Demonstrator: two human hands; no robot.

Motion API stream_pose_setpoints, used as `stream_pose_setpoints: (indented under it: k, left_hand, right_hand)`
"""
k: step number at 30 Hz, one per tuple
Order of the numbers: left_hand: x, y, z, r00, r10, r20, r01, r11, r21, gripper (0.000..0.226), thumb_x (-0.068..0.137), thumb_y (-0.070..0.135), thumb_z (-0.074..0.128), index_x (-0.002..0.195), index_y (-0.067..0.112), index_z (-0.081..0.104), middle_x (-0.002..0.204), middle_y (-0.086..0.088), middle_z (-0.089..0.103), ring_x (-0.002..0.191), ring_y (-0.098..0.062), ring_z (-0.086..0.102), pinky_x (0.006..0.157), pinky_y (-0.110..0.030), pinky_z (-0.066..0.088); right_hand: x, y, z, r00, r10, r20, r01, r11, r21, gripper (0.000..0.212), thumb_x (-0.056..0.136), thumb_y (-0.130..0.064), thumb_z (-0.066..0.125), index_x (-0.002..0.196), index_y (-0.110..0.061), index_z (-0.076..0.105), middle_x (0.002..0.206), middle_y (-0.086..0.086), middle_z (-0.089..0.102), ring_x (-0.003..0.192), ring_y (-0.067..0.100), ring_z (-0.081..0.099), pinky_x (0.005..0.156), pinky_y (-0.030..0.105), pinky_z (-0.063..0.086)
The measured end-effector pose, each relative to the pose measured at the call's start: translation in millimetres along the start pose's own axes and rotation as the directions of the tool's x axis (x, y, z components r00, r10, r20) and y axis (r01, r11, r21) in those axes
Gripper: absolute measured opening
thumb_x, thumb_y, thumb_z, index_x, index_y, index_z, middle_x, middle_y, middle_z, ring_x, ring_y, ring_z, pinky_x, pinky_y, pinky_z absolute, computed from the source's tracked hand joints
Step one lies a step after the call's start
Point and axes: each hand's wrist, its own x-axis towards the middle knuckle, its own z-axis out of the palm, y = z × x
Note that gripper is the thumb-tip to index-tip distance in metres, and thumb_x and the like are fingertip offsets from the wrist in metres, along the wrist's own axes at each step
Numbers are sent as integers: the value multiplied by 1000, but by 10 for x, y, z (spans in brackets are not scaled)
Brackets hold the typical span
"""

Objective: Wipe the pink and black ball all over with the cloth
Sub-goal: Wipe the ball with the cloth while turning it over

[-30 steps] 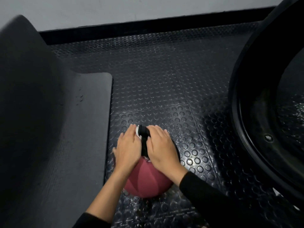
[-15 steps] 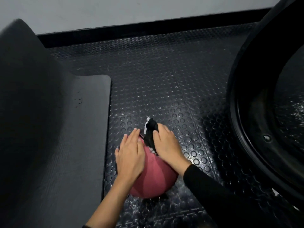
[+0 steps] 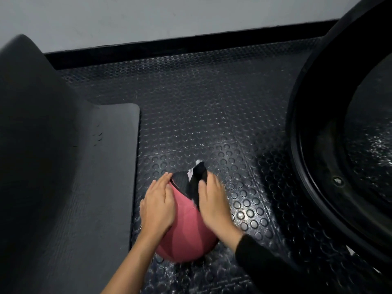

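The pink and black ball [image 3: 186,234] sits on the studded rubber floor at the lower centre; its near side is pink and a black panel shows at its far top. My left hand [image 3: 158,205] lies flat on the ball's left side with fingers straight. My right hand [image 3: 214,203] presses a black cloth with white marks [image 3: 198,177] against the ball's upper right side. The cloth's end sticks up past my fingertips. Most of the cloth is hidden under my right hand.
A dark grey padded bench or mat [image 3: 70,187] runs along the left, its edge close to the ball. A large black round rimmed object [image 3: 314,166] fills the right side. Studded black floor [image 3: 201,115] stretches ahead to the black skirting and grey wall.
My right hand with the cloth has slid from the ball's top toward its right side. My left hand has shifted left, and the ball's black panel has come into view between the hands.
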Motion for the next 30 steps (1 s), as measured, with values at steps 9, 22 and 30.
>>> stream_pose_setpoints:
  k: [9, 22, 30]
  left_hand:
    - [-76, -64, -80, 1000, 16, -1, -16, 999, -46, 58, 88, 37, 21, 138, 29, 49, 145, 11, 45, 139, -9, 31, 113, -31, 22]
    - [-53, 34, -35, 999, -42, -17, 42, 999, -23, 50, 95, 32, 24, 138, 29, 48, 146, 9, 45, 139, -14, 32, 113, -43, 25]
    - [-63, -44, -99, 999, -36, -14, 35, 997, -72, 42, 101, 20, 31, 139, 26, 48, 145, 7, 45, 137, -13, 35, 114, -37, 25]
  right_hand:
    - [281, 131, -84, 978, 187, 94, -196, 975, 104, 28, 98, -24, 32, 114, -11, 51, 132, 10, 50, 123, 26, 44, 104, 38, 35]
    - [202, 112, -17, 988, 147, -45, -136, 971, 199, 33, 100, -29, 36, 127, -22, 53, 120, -3, 61, 112, 18, 56, 91, 33, 44]
    - [-8, 40, 65, 988, -139, -73, 140, 990, 10, 39, 97, -39, 31, 129, -24, 47, 126, -8, 53, 118, 10, 47, 102, 34, 38]
